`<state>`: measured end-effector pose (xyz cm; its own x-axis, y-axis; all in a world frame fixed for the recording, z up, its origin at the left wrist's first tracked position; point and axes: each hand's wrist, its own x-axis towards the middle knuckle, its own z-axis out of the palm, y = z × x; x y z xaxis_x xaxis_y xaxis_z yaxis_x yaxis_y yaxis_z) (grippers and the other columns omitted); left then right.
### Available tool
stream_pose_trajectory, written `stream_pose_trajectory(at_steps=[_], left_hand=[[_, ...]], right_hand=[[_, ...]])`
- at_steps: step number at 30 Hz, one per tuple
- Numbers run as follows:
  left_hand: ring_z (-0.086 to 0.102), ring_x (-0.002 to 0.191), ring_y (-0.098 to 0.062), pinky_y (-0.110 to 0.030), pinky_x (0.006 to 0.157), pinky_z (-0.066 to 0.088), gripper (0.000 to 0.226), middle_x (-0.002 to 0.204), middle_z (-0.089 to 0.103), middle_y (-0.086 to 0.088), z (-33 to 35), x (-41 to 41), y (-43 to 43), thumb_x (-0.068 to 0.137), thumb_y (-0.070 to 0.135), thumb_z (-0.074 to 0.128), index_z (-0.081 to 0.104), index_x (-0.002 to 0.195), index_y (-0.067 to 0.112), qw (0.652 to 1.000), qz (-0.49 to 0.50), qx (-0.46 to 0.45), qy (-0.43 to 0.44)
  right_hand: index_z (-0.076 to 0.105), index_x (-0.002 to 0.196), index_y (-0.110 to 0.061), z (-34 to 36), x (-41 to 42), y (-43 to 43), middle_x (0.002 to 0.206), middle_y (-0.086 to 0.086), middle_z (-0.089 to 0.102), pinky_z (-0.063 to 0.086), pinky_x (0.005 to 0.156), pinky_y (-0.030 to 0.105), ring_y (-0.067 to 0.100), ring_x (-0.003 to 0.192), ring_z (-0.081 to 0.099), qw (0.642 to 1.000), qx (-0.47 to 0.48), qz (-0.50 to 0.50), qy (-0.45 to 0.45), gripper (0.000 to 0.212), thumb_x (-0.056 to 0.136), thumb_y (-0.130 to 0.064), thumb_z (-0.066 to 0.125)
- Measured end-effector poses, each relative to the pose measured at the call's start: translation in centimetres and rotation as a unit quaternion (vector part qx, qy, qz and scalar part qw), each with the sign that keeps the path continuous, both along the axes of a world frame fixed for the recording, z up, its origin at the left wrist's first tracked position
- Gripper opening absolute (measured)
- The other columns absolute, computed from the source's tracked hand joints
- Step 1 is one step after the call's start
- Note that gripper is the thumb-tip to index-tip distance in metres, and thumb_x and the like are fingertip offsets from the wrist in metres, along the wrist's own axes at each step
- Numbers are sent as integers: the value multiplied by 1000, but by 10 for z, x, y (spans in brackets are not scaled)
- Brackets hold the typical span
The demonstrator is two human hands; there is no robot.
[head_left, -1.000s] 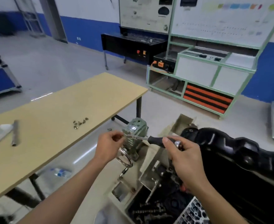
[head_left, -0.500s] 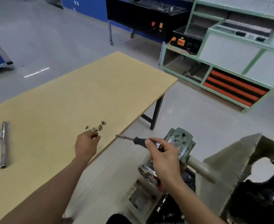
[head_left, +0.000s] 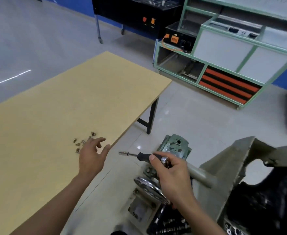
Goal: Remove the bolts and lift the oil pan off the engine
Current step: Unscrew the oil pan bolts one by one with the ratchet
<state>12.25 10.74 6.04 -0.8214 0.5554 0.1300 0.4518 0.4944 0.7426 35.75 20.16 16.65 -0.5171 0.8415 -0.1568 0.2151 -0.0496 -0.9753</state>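
Left grip (head_left: 92, 156): open, fingers loose and spread, at the near edge of the bench (head_left: 54, 107), just beside the bolts (head_left: 83, 141). Cannot tell whether it touches them.
Right grip (head_left: 171, 180): closed round the driver (head_left: 144, 156), with the shaft pointing left above the floor (head_left: 198, 119).

Bench: flat pale-yellow board, matte, square corner, black metal leg (head_left: 151, 119). The bolts lie on it in a loose cluster; they are small and dull brass-grey.

Room: grey polished floor with soft reflections, and a blue band along the wall base. Green-framed cabinet (head_left: 224, 56) has pale panels and orange-and-black striped drawers (head_left: 227, 85). Black console (head_left: 136, 11) stands on thin legs with castors and carries two orange-red buttons.

Driver: black handle, chrome end cap, slim steel shaft.

Oil pan (head_left: 278, 192): bottom right, black, lumpy outline, blurred, behind the grey-green plate of the stand (head_left: 224, 167). Cannot tell how it is seated.
Green cast gearbox (head_left: 175, 146) and chrome handwheel (head_left: 147, 187) sit beneath the right grip.
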Motion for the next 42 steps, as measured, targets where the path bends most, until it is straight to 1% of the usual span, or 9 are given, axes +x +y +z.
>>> stream_pose_trajectory(at_steps=[4, 9, 12, 15, 19, 22, 32, 39, 42], left_hand=[[61, 103, -2, -13, 81, 45, 33, 110, 68, 21, 101, 111, 42, 91, 20, 69, 68, 118, 40, 956, -272, 100, -51], [63, 112, 9, -8, 91, 45, 48, 119, 68, 32, 201, 262, 53, 98, 10, 61, 59, 133, 42, 812, -568, 18, -132], [66, 89, 14, -6, 74, 49, 44, 97, 71, 35, 232, 346, 52, 100, 8, 63, 61, 138, 30, 766, -627, -16, -139], [70, 100, 3, -13, 85, 52, 35, 105, 76, 21, 248, 435, 57, 96, 11, 69, 69, 127, 28, 747, -648, -23, -145], [74, 98, -4, -12, 83, 52, 30, 98, 79, 9, 254, 551, 66, 88, 0, 75, 74, 110, 22, 722, -660, 27, -207], [75, 89, -8, -17, 80, 55, 28, 92, 80, 3, 252, 622, 75, 81, 0, 82, 76, 101, 19, 720, -652, 52, -231], [58, 63, -22, -33, 61, 54, 24, 75, 70, -14, 193, 719, 111, 72, 9, 92, 71, 82, 13, 813, -549, 132, -142], [44, 55, -10, -38, 57, 49, 26, 62, 62, -10, 175, 718, 117, 72, 16, 93, 67, 76, 19, 840, -514, 113, -128], [46, 49, -2, -18, 52, 43, 30, 55, 59, 6, 176, 717, 119, 72, 12, 92, 65, 72, 24, 836, -516, 128, -138]], right_hand=[[79, 85, -32, 51, 78, 6, 69, -12, 72, 46, 56, 10, 1, 61, 65, 998, 67, 3, -10, 7, 89, -29, 74], [79, 88, -26, 112, 218, 6, 58, -5, 64, 41, 47, 23, 9, 48, 52, 988, 143, 17, -57, 9, 89, -32, 73], [77, 88, -24, 145, 313, -1, 67, 2, 70, 48, 54, 35, 21, 57, 62, 977, 172, 49, -114, 14, 90, -37, 71], [76, 86, -22, 172, 404, -4, 70, 6, 69, 51, 60, 41, 25, 62, 63, 965, 193, 58, -169, 19, 90, -41, 71], [77, 82, -22, 205, 515, -7, 61, -4, 66, 46, 49, 25, 13, 52, 58, 946, 231, 48, -223, 15, 88, -35, 73], [76, 78, -19, 222, 577, -5, 51, -9, 57, 36, 42, 15, 4, 44, 46, 926, 242, 28, -288, 18, 86, -36, 73], [71, 82, -5, 182, 631, 16, 74, 12, 67, 50, 60, 39, 24, 68, 61, 883, 260, -34, -389, 29, 88, -33, 66], [70, 83, -14, 162, 630, 30, 71, 4, 63, 36, 39, 16, 15, 53, 55, 906, 212, -45, -363, 16, 88, -29, 68], [70, 87, -11, 165, 627, 34, 71, 5, 62, 33, 35, 14, 15, 51, 55, 903, 217, -47, -368, 19, 89, -29, 68]])
